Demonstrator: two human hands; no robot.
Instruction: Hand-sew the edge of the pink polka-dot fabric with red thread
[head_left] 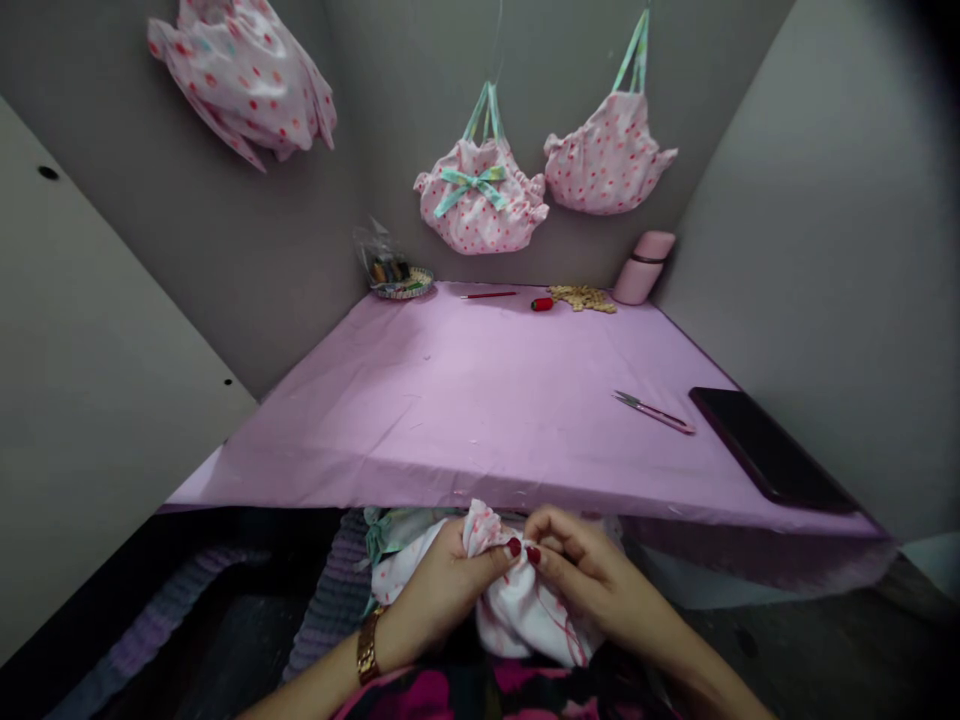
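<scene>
White cloth with a pink-red print (517, 615) lies gathered in my lap, below the front edge of the table. My left hand (446, 585) is closed on a bunched fold of it, thumb on top. Opposite, my right hand (589, 570) pinches the same fold between thumb and forefinger, the two thumbnails almost meeting. Whether a needle or thread sits between those fingertips is too small to tell. Behind my left hand, part of the fabric shows a mint-green tie (379, 535).
On the lilac-covered table (465, 400) lie thread snips (654, 412), a dark phone (769, 448), a red thread spool (541, 304), a red stick (487, 295), beige trim (581, 297), a pink bottle (643, 268) and a basket (409, 286). Dotted fabric pieces (480, 220) hang behind.
</scene>
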